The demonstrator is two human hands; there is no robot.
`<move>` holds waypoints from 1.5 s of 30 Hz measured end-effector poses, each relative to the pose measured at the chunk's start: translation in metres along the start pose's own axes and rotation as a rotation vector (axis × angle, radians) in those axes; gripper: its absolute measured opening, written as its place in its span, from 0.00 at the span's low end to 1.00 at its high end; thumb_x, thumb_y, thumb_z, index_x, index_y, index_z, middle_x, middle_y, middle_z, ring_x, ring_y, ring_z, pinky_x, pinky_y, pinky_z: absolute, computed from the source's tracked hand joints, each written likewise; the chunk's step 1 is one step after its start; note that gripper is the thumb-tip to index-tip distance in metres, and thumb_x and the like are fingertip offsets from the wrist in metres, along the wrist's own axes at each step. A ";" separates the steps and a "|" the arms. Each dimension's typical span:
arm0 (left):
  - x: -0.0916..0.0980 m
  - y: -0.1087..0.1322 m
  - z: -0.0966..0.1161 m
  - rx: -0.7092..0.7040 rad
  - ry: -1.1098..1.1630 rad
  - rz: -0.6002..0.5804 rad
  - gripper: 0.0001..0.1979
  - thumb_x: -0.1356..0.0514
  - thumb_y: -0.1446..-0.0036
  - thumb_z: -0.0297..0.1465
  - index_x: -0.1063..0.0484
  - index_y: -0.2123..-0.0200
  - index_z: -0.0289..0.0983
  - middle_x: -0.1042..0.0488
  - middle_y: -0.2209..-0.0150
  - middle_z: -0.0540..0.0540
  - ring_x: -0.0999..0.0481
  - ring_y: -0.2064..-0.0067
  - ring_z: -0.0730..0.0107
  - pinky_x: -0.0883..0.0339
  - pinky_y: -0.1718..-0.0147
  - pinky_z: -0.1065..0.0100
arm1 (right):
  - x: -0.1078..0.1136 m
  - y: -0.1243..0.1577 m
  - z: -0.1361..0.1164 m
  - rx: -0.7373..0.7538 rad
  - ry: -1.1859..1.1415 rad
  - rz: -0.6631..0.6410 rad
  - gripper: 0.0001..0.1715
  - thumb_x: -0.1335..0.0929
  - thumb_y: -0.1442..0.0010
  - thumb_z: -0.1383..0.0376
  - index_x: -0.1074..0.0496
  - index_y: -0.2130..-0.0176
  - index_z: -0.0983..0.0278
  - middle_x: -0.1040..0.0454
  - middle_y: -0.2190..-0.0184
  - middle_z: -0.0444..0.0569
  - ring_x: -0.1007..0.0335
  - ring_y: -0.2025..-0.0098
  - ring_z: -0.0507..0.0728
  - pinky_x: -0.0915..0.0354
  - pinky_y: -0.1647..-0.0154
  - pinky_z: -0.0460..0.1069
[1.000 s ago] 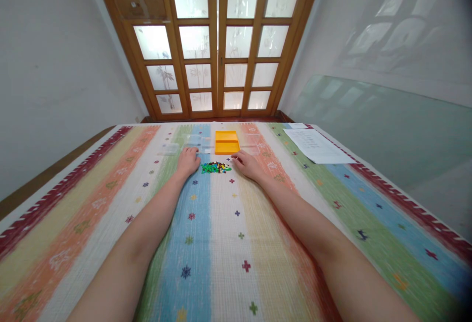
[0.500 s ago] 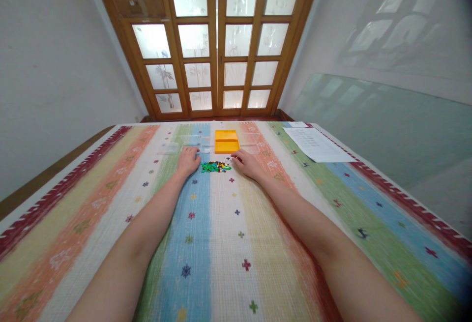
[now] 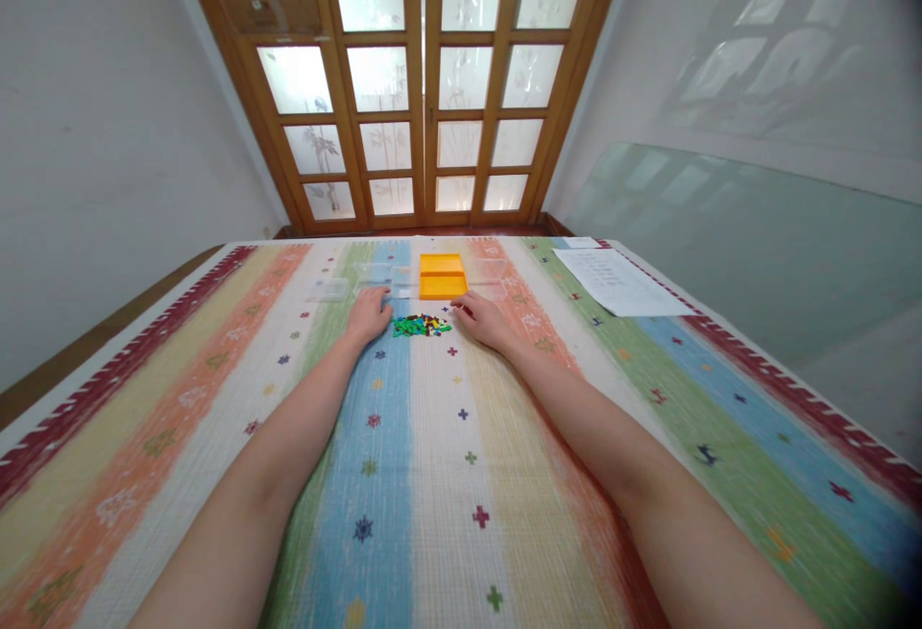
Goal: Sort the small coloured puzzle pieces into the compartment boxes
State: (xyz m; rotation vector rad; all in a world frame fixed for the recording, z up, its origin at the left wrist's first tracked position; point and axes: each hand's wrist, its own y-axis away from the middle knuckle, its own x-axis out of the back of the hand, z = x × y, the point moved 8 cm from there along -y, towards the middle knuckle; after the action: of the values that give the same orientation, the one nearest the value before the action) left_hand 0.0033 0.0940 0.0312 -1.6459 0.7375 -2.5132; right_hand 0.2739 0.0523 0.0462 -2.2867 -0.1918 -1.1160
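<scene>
A pile of small colourful pieces (image 3: 421,326), mostly green with yellow, black and blue among them, lies on the striped tablecloth (image 3: 447,437). To its left rests my left hand (image 3: 369,314), fingers loosely bent and apart, holding nothing that I can see. My right hand (image 3: 479,316) lies on the cloth at the pile's right side, its fingers also relaxed and with nothing visible in them. Just beyond the pile stands a shallow orange box (image 3: 444,278) with a divider across it. The single pieces are too small to make out.
Clear plastic trays sit on both sides of the orange box, one transparent tray (image 3: 331,289) at the left and another (image 3: 488,279) at the right. Sheets of printed paper (image 3: 612,281) lie at the back right. Beyond the table are wooden glazed doors (image 3: 424,120).
</scene>
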 end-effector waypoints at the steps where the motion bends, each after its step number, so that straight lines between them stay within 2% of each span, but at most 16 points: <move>1: -0.001 0.000 0.000 -0.003 0.004 -0.003 0.24 0.43 0.40 0.29 0.28 0.40 0.34 0.25 0.41 0.37 0.29 0.37 0.53 0.38 0.34 0.54 | 0.000 0.000 0.000 -0.001 0.000 0.000 0.12 0.35 0.28 0.64 0.23 0.51 0.62 0.23 0.52 0.52 0.27 0.51 0.57 0.34 0.48 0.50; 12: 0.001 0.001 0.004 -0.002 0.081 -0.024 0.34 0.43 0.41 0.29 0.39 0.30 0.35 0.25 0.40 0.39 0.30 0.36 0.53 0.38 0.34 0.54 | 0.002 0.000 -0.004 -0.017 0.012 -0.019 0.13 0.35 0.28 0.64 0.22 0.51 0.61 0.23 0.51 0.52 0.27 0.50 0.57 0.34 0.47 0.51; 16: 0.002 0.002 0.006 0.002 0.086 -0.030 0.35 0.43 0.41 0.29 0.39 0.30 0.37 0.25 0.40 0.40 0.30 0.36 0.54 0.39 0.34 0.53 | 0.001 0.000 -0.003 -0.019 0.009 -0.026 0.13 0.35 0.28 0.63 0.22 0.50 0.61 0.23 0.51 0.52 0.27 0.50 0.57 0.34 0.47 0.51; 21: 0.001 0.001 0.009 -0.035 0.071 -0.039 0.35 0.43 0.41 0.29 0.41 0.29 0.34 0.27 0.38 0.38 0.31 0.36 0.56 0.41 0.33 0.55 | 0.000 0.000 -0.001 -0.016 -0.002 -0.015 0.14 0.35 0.29 0.64 0.23 0.49 0.61 0.23 0.51 0.52 0.27 0.51 0.57 0.34 0.47 0.51; 25: 0.001 0.001 0.008 -0.044 0.041 -0.017 0.34 0.43 0.40 0.29 0.39 0.30 0.34 0.29 0.37 0.37 0.33 0.35 0.55 0.43 0.32 0.54 | 0.004 -0.001 0.002 -0.024 0.055 0.033 0.14 0.36 0.29 0.64 0.22 0.52 0.61 0.22 0.52 0.52 0.28 0.51 0.58 0.35 0.47 0.52; 29: 0.001 0.002 0.007 -0.042 0.024 -0.011 0.31 0.44 0.39 0.29 0.36 0.32 0.34 0.30 0.35 0.38 0.34 0.34 0.55 0.45 0.31 0.54 | 0.017 -0.003 0.012 -0.098 0.165 0.163 0.13 0.36 0.30 0.65 0.21 0.55 0.62 0.22 0.55 0.56 0.31 0.48 0.63 0.37 0.43 0.57; 34: -0.002 0.002 0.008 -0.061 0.017 -0.025 0.30 0.43 0.39 0.29 0.33 0.34 0.36 0.29 0.36 0.39 0.33 0.34 0.54 0.44 0.31 0.53 | 0.026 0.002 0.033 -0.210 0.252 0.303 0.16 0.35 0.32 0.65 0.23 0.48 0.63 0.24 0.51 0.59 0.34 0.44 0.67 0.41 0.39 0.62; 39: -0.002 0.002 0.009 -0.054 0.018 -0.040 0.30 0.43 0.40 0.29 0.33 0.33 0.38 0.27 0.37 0.40 0.32 0.35 0.54 0.43 0.31 0.52 | 0.021 0.005 0.049 -0.256 0.277 0.297 0.16 0.34 0.35 0.66 0.22 0.50 0.63 0.25 0.50 0.59 0.36 0.44 0.68 0.41 0.39 0.62; 45: -0.001 0.002 0.010 -0.064 0.044 -0.029 0.29 0.42 0.40 0.29 0.33 0.34 0.35 0.27 0.38 0.38 0.32 0.35 0.54 0.43 0.32 0.52 | 0.016 0.005 0.055 -0.280 0.287 0.239 0.16 0.34 0.35 0.66 0.22 0.51 0.62 0.25 0.51 0.58 0.35 0.44 0.68 0.41 0.39 0.62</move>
State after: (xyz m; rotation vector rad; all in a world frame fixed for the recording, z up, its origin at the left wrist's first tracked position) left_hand 0.0120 0.0886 0.0325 -1.6368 0.8130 -2.5802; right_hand 0.3228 0.0769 0.0300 -2.2732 0.3617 -1.3934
